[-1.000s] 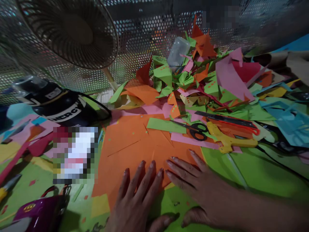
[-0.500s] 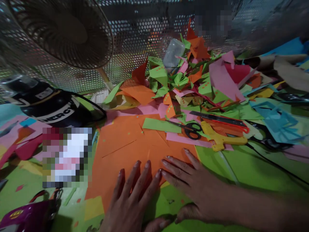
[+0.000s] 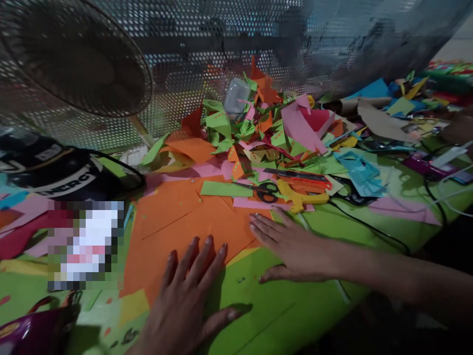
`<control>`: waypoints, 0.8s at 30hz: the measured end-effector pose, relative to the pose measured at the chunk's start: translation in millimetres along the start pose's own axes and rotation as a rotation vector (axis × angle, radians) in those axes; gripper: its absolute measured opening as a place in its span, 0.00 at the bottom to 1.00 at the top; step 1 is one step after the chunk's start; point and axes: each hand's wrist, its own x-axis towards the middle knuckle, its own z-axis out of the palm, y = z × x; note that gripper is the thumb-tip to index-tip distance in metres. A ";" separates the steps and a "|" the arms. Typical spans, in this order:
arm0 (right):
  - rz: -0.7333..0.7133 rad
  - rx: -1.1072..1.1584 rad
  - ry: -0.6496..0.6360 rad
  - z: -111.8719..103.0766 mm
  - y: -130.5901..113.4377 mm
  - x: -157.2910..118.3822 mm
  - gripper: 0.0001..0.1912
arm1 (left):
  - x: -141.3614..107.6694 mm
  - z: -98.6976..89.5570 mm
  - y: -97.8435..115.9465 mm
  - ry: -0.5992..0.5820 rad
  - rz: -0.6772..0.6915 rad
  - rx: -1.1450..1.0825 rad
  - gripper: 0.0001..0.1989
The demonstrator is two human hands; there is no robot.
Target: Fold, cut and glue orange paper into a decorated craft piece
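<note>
Fingers of the left hand (image 3: 181, 293): extended and fanned, thumb wide, gripping nothing, tips over the near edge of the orange paper (image 3: 170, 217), at its 6 o'clock. Fingers of the right hand (image 3: 291, 246): straight, closer together, thumb apart, likewise empty, over the paper's edge at 4 o'clock. The paper lies flat on the green tabletop (image 3: 269, 315). Around it, 12 being farthest from the person: green strip (image 3: 221, 189), 1 o'clock; black-handled scissors (image 3: 268, 192) and yellow glue gun (image 3: 303, 198), 2 o'clock; black bottle (image 3: 77, 172), 10 o'clock; fan (image 3: 84, 59), 11 o'clock.

Bare right forearm (image 3: 369, 264), slender fingers (image 3: 213, 268), shiny, dark-looking fingernails (image 3: 223, 248)
</note>
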 end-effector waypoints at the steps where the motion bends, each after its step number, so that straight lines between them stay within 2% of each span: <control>1: 0.014 -0.019 0.005 0.1 2.6 -2.3 0.52 | 0.3 -0.1 0.6 -0.001 -0.005 -0.001 0.48; 5: 0.073 -0.108 0.076 0.0 7.7 -10.5 0.51 | 1.5 0.9 3.5 -0.008 -0.049 -0.020 0.46; 9: 0.119 -0.163 0.182 -6.4 -7.4 -4.7 0.50 | 3.3 1.3 5.5 -0.035 -0.083 -0.044 0.45; 13: -0.005 -0.072 0.081 -6.6 -31.0 14.7 0.49 | 5.7 -0.1 6.9 -0.061 -0.105 -0.063 0.45; 17: -0.034 0.017 -0.021 2.2 -35.5 24.9 0.51 | 7.1 -2.1 8.3 -0.065 -0.118 -0.060 0.45; 24: -0.040 0.047 0.013 10.6 -29.1 22.2 0.51 | 5.4 -5.9 7.5 -0.094 -0.101 -0.065 0.46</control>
